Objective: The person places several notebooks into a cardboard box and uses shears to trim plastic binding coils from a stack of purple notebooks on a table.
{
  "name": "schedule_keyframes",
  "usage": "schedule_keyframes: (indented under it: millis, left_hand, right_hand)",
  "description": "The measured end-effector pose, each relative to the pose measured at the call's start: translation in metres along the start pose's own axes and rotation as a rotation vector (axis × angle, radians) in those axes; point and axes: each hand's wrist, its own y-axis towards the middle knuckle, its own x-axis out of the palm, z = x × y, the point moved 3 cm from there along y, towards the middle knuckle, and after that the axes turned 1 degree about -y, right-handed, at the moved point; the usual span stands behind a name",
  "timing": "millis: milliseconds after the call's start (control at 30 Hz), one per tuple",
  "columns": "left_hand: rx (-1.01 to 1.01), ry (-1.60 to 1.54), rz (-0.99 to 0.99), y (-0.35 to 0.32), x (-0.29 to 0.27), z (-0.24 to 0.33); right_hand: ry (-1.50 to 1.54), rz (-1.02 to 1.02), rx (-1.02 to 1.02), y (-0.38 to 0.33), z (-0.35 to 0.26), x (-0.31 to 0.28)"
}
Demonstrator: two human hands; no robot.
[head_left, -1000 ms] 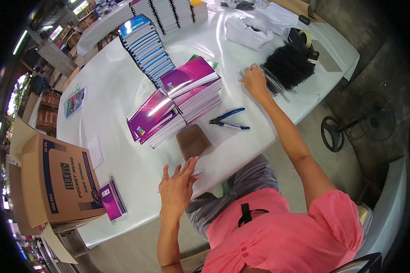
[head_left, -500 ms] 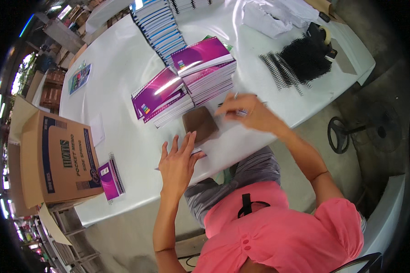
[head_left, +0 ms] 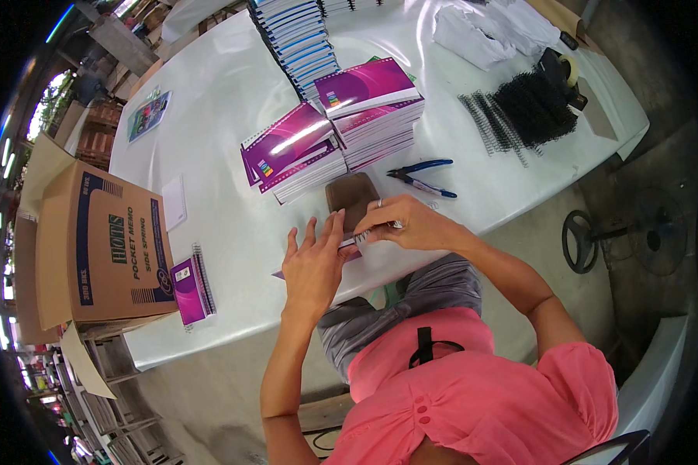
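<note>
My left hand (head_left: 316, 267) lies with fingers spread on a small purple memo pad (head_left: 352, 253) at the table's near edge, holding it down. Much of the pad is hidden under that hand. At the pad's edge my right hand (head_left: 411, 225) is closed in a pinch on the end of a dark spiral coil (head_left: 359, 238). Just beyond both hands sits a brown block (head_left: 350, 199). To its right lies a pair of blue-handled cutting pliers (head_left: 423, 178), its handles apart.
Two stacks of purple-covered pads (head_left: 302, 147) stand beyond the block, with a tall bound stack (head_left: 298, 50) behind. Loose black coils (head_left: 520, 112) lie at right. A bound purple pad (head_left: 191, 291) rests beside the cardboard box (head_left: 120, 240) at left. A fan (head_left: 651, 232) stands off the table.
My right hand has put down the cutting pliers and moved left and nearer to the pad, where it now pinches the coil. My left hand stays on the pad.
</note>
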Motion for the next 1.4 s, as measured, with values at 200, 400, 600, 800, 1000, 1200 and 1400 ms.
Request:
schedule_keyframes:
  millis: [200,400,600,800,1000,1200,1400]
  left_hand:
    - [0.006,-0.023,-0.016,0.000,-0.002,-0.001]
    - [0.010,-0.092,-0.008,-0.001,-0.001,-0.001]
    - [-0.090,-0.157,-0.291,0.002,-0.008,0.000]
    - [0.076,-0.177,-0.315,-0.005,-0.009,0.008]
    - [-0.028,-0.036,0.000,-0.011,-0.014,-0.003]
    - [-0.033,-0.040,0.041,-0.011,-0.007,-0.014]
    - [-0.069,-0.020,0.009,-0.007,-0.006,-0.015]
  right_hand:
    - [-0.334,0.061,-0.142,0.000,-0.011,0.009]
    - [-0.484,0.038,-0.129,-0.002,-0.028,0.017]
    - [-0.582,-0.192,-0.057,0.006,-0.026,0.014]
    - [-0.612,-0.053,-0.150,0.032,0.022,-0.016]
    - [-0.412,-0.348,0.081,0.043,0.011,-0.049]
    - [-0.005,-0.731,0.148,0.048,0.016,-0.033]
    - [0.163,-0.749,-0.017,0.055,0.012,-0.039]
